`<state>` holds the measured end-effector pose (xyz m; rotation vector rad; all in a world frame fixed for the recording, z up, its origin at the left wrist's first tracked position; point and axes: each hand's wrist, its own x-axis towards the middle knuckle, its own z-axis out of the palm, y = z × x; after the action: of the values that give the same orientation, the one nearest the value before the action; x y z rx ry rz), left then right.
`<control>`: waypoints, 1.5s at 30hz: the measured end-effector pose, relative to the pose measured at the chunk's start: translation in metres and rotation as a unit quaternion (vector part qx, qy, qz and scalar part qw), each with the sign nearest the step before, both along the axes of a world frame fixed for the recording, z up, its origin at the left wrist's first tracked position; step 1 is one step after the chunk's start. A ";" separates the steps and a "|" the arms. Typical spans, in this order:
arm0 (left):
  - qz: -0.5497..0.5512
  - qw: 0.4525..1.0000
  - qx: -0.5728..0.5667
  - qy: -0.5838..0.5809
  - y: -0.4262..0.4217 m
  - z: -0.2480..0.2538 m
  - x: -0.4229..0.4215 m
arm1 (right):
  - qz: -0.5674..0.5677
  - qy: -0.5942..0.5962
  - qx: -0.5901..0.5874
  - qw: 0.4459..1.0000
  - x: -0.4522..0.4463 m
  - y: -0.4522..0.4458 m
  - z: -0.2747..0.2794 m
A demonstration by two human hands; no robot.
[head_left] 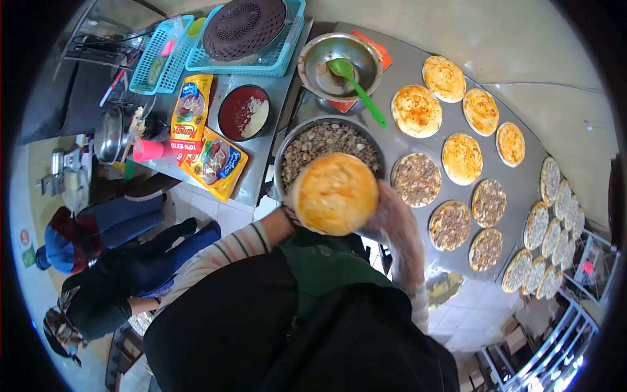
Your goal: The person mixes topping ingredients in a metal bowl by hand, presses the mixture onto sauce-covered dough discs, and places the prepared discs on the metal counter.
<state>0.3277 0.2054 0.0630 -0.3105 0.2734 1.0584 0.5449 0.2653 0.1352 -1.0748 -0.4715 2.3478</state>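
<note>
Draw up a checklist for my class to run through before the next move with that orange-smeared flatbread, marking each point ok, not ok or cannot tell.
1. Hands at the round orange-smeared flatbread: ok; left hand and right hand are at opposite sides.
2. Grip secure: cannot tell; fingers are blurred or hidden.
3. Brown crumbly mix within reach: ok; its round metal bowl is partly beneath the flatbread.
4. Green plastic spoon in that mix: not ok; it rests in the other, shiny steel bowl.
5. Flatbread face uncovered by mix: ok; only orange smears show.
</note>
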 end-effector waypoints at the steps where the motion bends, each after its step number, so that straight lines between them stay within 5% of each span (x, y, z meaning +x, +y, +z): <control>1: 0.026 0.997 -0.054 0.045 -0.009 -0.006 -0.026 | 0.008 -0.074 0.075 0.994 -0.024 0.000 -0.022; 2: 0.055 0.997 0.048 0.016 -0.018 0.000 -0.050 | 0.029 -0.193 0.199 0.960 -0.045 0.002 -0.038; 3: 0.087 0.995 0.046 0.026 -0.032 -0.004 -0.074 | 0.145 -0.369 0.449 0.801 -0.065 0.013 -0.063; 4: 0.098 0.993 0.045 0.057 -0.040 -0.005 -0.094 | 0.233 -0.413 0.509 0.718 -0.090 0.022 -0.050; 8: 0.118 0.986 0.047 0.108 -0.053 -0.005 -0.142 | 0.338 -0.539 0.543 0.548 -0.160 -0.001 -0.051; 9: 0.120 0.984 0.041 0.126 -0.053 -0.005 -0.147 | 0.334 -0.546 0.542 0.544 -0.160 -0.001 -0.062; 11: 0.124 0.984 0.056 0.119 -0.050 -0.008 -0.148 | 0.469 -0.543 0.525 0.457 -0.154 0.004 -0.079; 14: 0.141 0.984 0.061 0.095 -0.043 -0.012 -0.142 | 0.395 -0.566 0.498 0.524 -0.135 -0.004 -0.056; 15: 0.123 0.988 0.057 0.074 -0.038 -0.013 -0.139 | 0.325 -0.602 0.575 0.450 -0.131 -0.015 -0.059; 20: 0.041 0.998 0.041 0.037 -0.016 -0.032 -0.119 | 0.402 -0.608 0.466 0.501 -0.125 -0.013 -0.091; 22: 0.035 0.998 0.036 0.043 -0.008 -0.034 -0.111 | 0.313 -0.577 0.483 0.579 -0.111 0.006 -0.116; 23: 0.024 0.999 0.034 0.028 -0.004 -0.033 -0.106 | 0.280 -0.564 0.417 0.655 -0.118 0.010 -0.074; 24: 0.013 0.999 0.031 0.013 -0.001 -0.033 -0.102 | 0.275 -0.567 0.416 0.656 -0.121 0.008 -0.051; 26: -0.003 0.998 0.027 0.048 0.004 -0.042 -0.091 | 0.096 -0.355 0.454 0.811 -0.124 -0.005 -0.028; 27: -0.017 0.998 0.049 0.043 0.006 -0.044 -0.084 | 0.089 -0.362 0.452 0.810 -0.129 -0.007 -0.027; 29: -0.037 0.994 0.098 0.013 0.009 -0.046 -0.073 | 0.071 -0.349 0.664 0.657 -0.138 -0.009 -0.027; 32: -0.022 0.995 0.086 0.041 0.014 -0.044 -0.065 | 0.139 -0.485 0.615 0.606 -0.128 -0.017 -0.031; 36: 0.027 0.994 0.047 0.094 0.031 -0.044 -0.055 | 0.065 -0.496 0.625 0.599 -0.123 -0.055 -0.039; 40: 0.036 0.993 0.051 0.100 0.035 -0.043 -0.049 | 0.014 -0.476 0.531 0.702 -0.136 -0.033 -0.025; 41: 0.033 0.993 0.056 0.097 0.036 -0.042 -0.048 | -0.018 -0.534 0.584 0.611 -0.138 -0.020 -0.029; 44: 0.033 0.993 0.061 0.096 0.037 -0.041 -0.045 | 0.049 -0.565 0.632 0.528 -0.141 -0.017 -0.034; 45: 0.043 0.992 0.064 0.100 0.039 -0.044 -0.045 | 0.066 -0.541 0.632 0.551 -0.147 -0.026 -0.013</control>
<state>0.2827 0.2444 0.0186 -0.1009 0.3722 1.1880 0.3980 0.2397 0.1223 -1.4044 -2.2064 0.4644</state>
